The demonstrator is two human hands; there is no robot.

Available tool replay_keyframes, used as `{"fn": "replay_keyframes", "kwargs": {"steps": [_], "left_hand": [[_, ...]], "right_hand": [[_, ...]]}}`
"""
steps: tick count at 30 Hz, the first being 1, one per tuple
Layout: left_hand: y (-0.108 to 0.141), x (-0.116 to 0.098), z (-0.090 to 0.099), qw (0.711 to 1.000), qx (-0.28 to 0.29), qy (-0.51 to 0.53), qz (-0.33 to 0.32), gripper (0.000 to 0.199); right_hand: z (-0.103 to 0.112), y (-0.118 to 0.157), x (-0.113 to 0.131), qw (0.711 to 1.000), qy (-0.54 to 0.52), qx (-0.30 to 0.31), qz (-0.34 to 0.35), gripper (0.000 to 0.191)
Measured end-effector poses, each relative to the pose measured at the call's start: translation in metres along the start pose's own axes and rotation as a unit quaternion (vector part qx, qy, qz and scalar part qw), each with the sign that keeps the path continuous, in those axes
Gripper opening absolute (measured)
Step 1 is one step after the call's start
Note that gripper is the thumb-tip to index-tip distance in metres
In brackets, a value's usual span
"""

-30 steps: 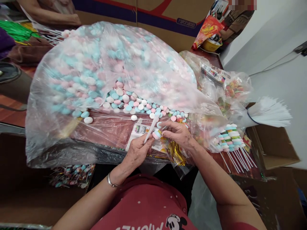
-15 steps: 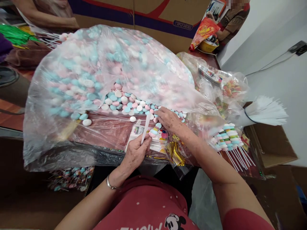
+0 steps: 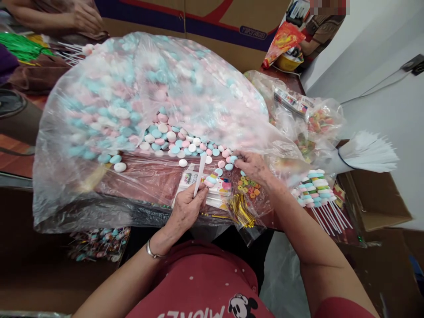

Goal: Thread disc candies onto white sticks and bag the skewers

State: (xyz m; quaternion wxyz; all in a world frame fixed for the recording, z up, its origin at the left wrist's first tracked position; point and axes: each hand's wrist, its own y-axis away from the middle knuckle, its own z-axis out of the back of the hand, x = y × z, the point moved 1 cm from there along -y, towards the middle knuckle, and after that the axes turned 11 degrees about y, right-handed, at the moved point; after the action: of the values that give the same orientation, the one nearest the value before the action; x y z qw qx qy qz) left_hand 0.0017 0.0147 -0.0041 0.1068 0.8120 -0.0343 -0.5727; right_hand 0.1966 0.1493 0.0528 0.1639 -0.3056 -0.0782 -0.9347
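My left hand [image 3: 188, 207] is closed on a white stick [image 3: 200, 173], which points up and away, and on a few stacked candies [image 3: 211, 179] beside it. To its right, my right hand [image 3: 252, 165] has its fingertips at a blue candy [image 3: 233, 159] at the edge of the loose pile; whether it grips one is hidden. Pink, blue and white candies [image 3: 171, 136] spill from a large clear bag [image 3: 205, 101]. Printed white cards [image 3: 218, 201] lie below the hands, beside small ring candies [image 3: 248, 186] and gold twist ties [image 3: 243, 211].
Finished candy sticks [image 3: 316, 187] lie at the right, near a bundle of white sticks [image 3: 369, 152] and an open cardboard box [image 3: 376, 201]. Clear bags [image 3: 318, 119] stand behind. Another person's hand [image 3: 86, 18] shows at the upper left, another person at the upper right.
My right hand has moved right, away from the left hand, uncovering the ring candies. Several loose candies have shifted with it. My left hand holds nearly still.
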Motion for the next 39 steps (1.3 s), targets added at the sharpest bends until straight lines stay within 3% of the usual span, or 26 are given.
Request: {"fn": "replay_keyframes", "kwargs": {"steps": [3, 7, 9, 12, 17, 20, 25, 33, 39], "left_hand": [[0.0, -0.001, -0.001, 1.0, -0.006, 0.007, 0.001, 0.034], [0.0, 0.001, 0.001, 1.0, -0.001, -0.001, -0.003, 0.033], [0.0, 0.002, 0.002, 1.0, -0.002, -0.01, -0.009, 0.033], [0.0, 0.0, 0.002, 1.0, -0.02, -0.008, -0.017, 0.033], [0.001, -0.006, -0.002, 0.999, -0.038, 0.009, -0.018, 0.035], [0.001, -0.005, -0.001, 0.999, -0.038, 0.005, -0.018, 0.035], [0.001, 0.0, 0.001, 0.999, -0.039, 0.006, -0.023, 0.033], [0.001, 0.0, 0.001, 0.999, -0.044, 0.006, -0.016, 0.034], [-0.001, 0.005, 0.003, 0.999, -0.031, -0.004, -0.021, 0.033]], "right_hand": [[0.005, 0.001, 0.002, 1.0, 0.001, -0.024, 0.005, 0.028], [0.004, 0.004, 0.008, 0.999, 0.04, 0.009, 0.032, 0.026], [0.002, 0.006, 0.012, 0.998, 0.044, -0.002, 0.049, 0.025], [-0.005, 0.009, 0.019, 0.998, 0.024, 0.001, 0.058, 0.023], [-0.023, 0.01, 0.025, 0.994, 0.039, 0.058, 0.087, 0.015], [-0.032, 0.006, 0.024, 0.989, 0.078, 0.034, 0.122, 0.015], [-0.036, 0.003, 0.023, 0.973, 0.17, 0.023, 0.153, 0.022], [-0.029, 0.013, 0.037, 0.931, 0.323, 0.112, 0.128, 0.029], [-0.034, 0.021, 0.039, 0.897, 0.398, 0.032, 0.191, 0.021]]}}
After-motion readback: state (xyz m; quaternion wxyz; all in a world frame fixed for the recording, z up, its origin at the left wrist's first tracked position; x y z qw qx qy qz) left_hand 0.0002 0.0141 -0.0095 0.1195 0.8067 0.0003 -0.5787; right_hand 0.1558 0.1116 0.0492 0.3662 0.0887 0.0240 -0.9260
